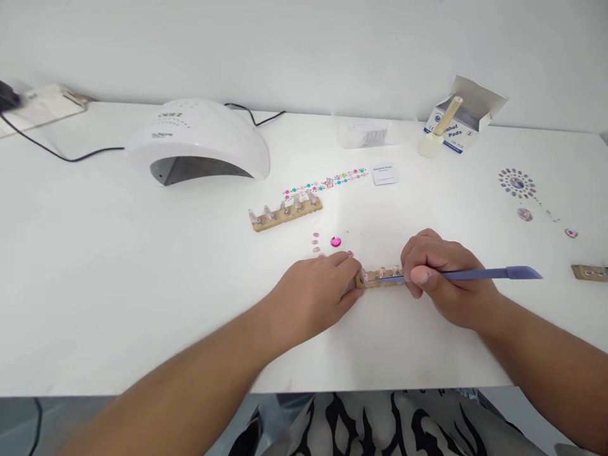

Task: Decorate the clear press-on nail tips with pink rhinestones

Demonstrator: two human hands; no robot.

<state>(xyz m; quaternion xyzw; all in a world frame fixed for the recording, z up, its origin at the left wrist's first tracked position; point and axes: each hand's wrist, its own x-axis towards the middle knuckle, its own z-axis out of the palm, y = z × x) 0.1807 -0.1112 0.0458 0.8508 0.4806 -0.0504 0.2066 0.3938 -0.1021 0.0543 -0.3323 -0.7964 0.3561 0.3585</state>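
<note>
My left hand (pixel 316 291) grips the left end of a small wooden nail stand (pixel 380 283) with its thumb and fingers. Several nail tips (pixel 382 272) stand along this stand. Closed around a thin purple brush (pixel 479 274), my right hand (pixel 441 272) holds it nearly level, its fine tip pointing left over the stand. Whether the tip touches a nail I cannot tell. Just beyond my left hand lie a pink gem (pixel 335 241) and a few small pink decorations (pixel 316 242).
A second nail stand (pixel 287 215) with nail tips is farther back, beside flower stickers (pixel 327 183). Behind are a white nail lamp (pixel 199 142), a clear container (pixel 365 134) and an alcohol pad box (pixel 458 123). Gems (pixel 517 182) and another stand (pixel 589 272) lie right.
</note>
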